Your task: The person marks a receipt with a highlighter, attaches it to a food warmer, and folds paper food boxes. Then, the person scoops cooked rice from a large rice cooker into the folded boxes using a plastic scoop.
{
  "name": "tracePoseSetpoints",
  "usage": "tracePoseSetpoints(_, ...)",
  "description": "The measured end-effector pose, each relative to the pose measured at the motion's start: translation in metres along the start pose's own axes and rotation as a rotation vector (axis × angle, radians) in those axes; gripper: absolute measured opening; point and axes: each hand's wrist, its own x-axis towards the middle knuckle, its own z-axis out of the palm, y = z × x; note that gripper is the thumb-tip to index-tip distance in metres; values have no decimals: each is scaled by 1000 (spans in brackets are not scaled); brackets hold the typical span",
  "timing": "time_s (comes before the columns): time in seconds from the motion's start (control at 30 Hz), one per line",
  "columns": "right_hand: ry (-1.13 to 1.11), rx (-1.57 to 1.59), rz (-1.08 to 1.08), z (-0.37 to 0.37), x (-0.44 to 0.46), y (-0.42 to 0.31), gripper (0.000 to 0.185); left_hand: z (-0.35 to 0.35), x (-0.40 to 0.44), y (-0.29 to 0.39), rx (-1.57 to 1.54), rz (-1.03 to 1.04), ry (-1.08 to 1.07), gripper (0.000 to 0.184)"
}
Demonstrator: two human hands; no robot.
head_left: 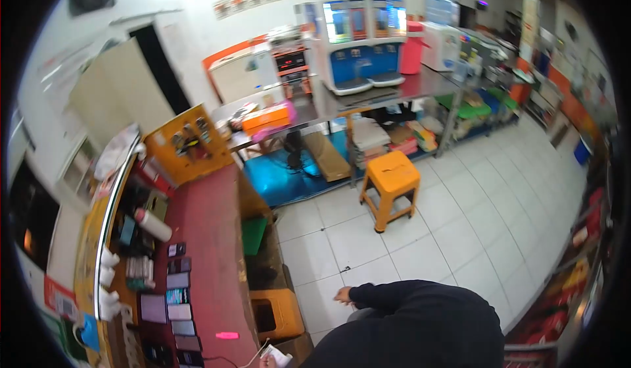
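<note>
My right hand (343, 295) reaches out from a dark sleeve over the white tiled floor. Its fingers look loosely apart, with nothing seen in them. At the bottom edge, my left hand (267, 361) is mostly cut off. It appears closed on a small white object (279, 356), whose kind I cannot make out. A thin pale cable (257, 353) runs beside it. On the red counter (213, 236) to the left lie several phones (179, 311) in a row, and a larger tablet-like device (154, 308). A pink highlighter (227, 335) lies near the counter's right edge.
An orange stool (392, 181) stands on the tiles ahead, and another orange stool (279, 312) is beside the counter. A white and pink bottle (152, 225) lies on the counter. A drink dispenser (360, 62) stands on the metal table (420, 92) at the back.
</note>
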Motion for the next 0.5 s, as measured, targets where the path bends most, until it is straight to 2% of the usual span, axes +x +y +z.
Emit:
tracePoseSetpoints(0.03, 19, -111, 14, -20, 2, 45, 54, 19, 0, 10, 38, 19, -79, 29)
tracePoseSetpoints(0.07, 157, -211, 61, -39, -12, 88, 53, 36, 22, 13, 290, 248, -213, 31)
tracePoseSetpoints(0.1, 337, -284, 90, -53, -28, 130, 52, 54, 29, 13, 267, 175, -303, 35)
tracePoseSetpoints(0.13, 434, -227, 254, -68, -48, 170, 50, 91, 23, 46, 249, 100, -392, 39)
tracePoseSetpoints(0.17, 492, -171, 333, -81, -71, 209, 50, 129, 40, 32, 61, 95, -243, 16)
tracePoseSetpoints(0.2, 552, -118, 408, -94, -93, 246, 49, 152, 54, 27, 128, 103, -351, 23)
tracePoseSetpoints(0.27, 619, -57, 462, -111, -134, 320, 48, 217, 67, 29, 102, 73, -485, 18)
tracePoseSetpoints(0.33, 644, 61, 403, -125, -200, 365, 48, 272, 91, 1, 430, 222, -613, 15)
tracePoseSetpoints(0.37, 668, 36, 392, -115, -218, 403, 45, 299, 89, -9, 526, 208, -611, 14)
tracePoseSetpoints(0.4, 711, -1, 380, -126, -235, 440, 43, 327, 80, -3, 1118, 447, -663, 16)
tracePoseSetpoints(0.43, 759, 428, 442, -140, -284, 457, 40, 343, 79, -32, 1007, 540, -674, 18)
tracePoseSetpoints(0.47, 757, 881, 476, -127, -321, 463, 38, 348, 69, -40, 1131, 489, -733, 19)
tracePoseSetpoints(0.5, 802, 1059, 482, -128, -347, 488, 37, 366, 56, -44, 1287, 390, -825, 21)
